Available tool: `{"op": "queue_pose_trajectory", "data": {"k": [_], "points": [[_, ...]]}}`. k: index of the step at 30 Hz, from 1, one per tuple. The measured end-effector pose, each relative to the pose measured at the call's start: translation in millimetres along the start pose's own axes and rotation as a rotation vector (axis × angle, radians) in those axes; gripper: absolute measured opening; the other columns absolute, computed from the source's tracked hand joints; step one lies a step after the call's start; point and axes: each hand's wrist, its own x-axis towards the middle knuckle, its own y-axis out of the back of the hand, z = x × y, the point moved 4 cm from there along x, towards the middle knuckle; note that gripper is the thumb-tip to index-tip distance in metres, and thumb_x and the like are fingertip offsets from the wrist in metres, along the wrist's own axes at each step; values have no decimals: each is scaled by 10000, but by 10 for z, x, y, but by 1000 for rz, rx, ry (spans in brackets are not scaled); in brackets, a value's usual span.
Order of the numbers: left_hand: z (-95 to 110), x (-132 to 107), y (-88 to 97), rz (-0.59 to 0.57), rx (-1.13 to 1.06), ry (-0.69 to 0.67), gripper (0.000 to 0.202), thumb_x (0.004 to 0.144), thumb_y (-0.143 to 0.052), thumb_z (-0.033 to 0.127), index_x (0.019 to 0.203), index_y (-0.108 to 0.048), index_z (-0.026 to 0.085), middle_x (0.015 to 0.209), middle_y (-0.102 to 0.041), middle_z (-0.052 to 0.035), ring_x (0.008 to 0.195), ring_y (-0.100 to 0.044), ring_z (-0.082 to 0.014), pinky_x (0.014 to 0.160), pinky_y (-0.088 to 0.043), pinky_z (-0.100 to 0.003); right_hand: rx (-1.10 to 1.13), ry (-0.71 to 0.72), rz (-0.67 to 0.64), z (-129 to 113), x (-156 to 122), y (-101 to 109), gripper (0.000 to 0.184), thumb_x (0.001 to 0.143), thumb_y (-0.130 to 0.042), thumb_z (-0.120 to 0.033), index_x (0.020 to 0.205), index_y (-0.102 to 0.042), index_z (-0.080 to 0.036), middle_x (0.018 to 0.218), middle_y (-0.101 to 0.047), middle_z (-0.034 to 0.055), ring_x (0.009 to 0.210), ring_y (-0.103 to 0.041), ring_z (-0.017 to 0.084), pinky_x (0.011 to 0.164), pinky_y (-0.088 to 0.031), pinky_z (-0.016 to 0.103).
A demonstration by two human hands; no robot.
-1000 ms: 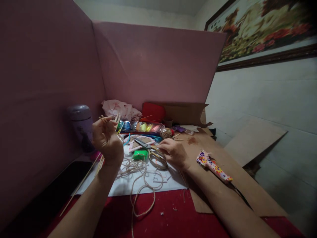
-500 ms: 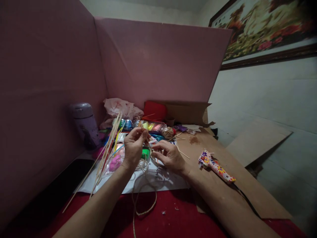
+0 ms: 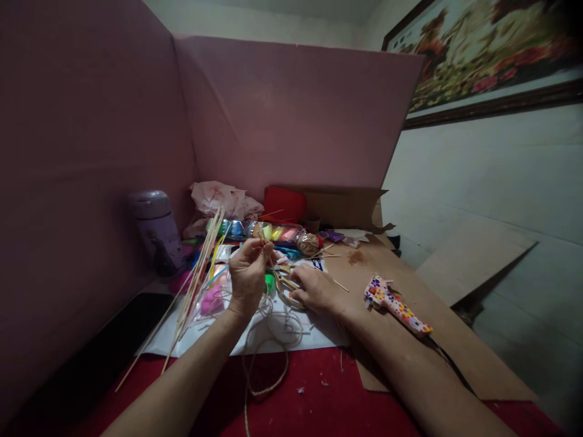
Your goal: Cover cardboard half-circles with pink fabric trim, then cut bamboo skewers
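Observation:
My left hand (image 3: 248, 274) is closed in a pinch around thin wooden sticks (image 3: 261, 233), whose tips show above the fingers. My right hand (image 3: 315, 287) rests low over the white paper, its fingers curled at the loops of a pair of gold-handled scissors (image 3: 283, 283). Part of the scissors is covered by the fingers. Loose twine (image 3: 268, 388) coils under the left wrist and trails off toward me. A small green block (image 3: 270, 283) lies just behind the left hand's fingertips.
Long bamboo skewers (image 3: 200, 276) lean at left beside a purple bottle (image 3: 157, 230) and a dark flat panel (image 3: 132, 328). Coloured clay packs (image 3: 237, 228) and a twine ball (image 3: 308, 243) sit behind. On cardboard (image 3: 437, 358) at right lies a flower-patterned glue gun-like object (image 3: 396, 303).
My right hand has drawn slightly right, away from the left hand, and more of the scissors shows. The left hand has stayed nearly in place, still pinching.

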Motion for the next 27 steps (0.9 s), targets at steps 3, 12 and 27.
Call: {"op": "queue_pose_trajectory", "data": {"k": [3, 12, 27], "points": [[1, -5, -6, 6, -15, 3, 134, 738, -659, 268, 697, -596, 158, 535, -575, 29, 482, -530, -91, 492, -425, -205, -123, -7, 0, -38, -26, -23, 181, 781, -592, -256, 939, -561, -173, 936, -581, 57, 805, -541, 167, 657, -368, 250], [10, -31, -34, 7, -13, -16, 115, 747, -648, 250, 702, -596, 158, 533, -573, 28, 483, -529, -91, 484, -421, -204, -358, -42, 69, 19, 32, 18, 149, 860, -480, -161, 872, -628, -179, 933, -596, 91, 825, -535, 187, 640, -379, 269], [-232, -85, -36, -89, 213, 36, 186, 703, -675, 331, 685, -656, 147, 563, -535, 25, 516, -451, -85, 495, -370, -206, 428, 165, 301, -210, 47, -13, 198, 841, -551, -275, 690, -601, -157, 642, -575, 8, 598, -502, 124, 580, -362, 227]]}}
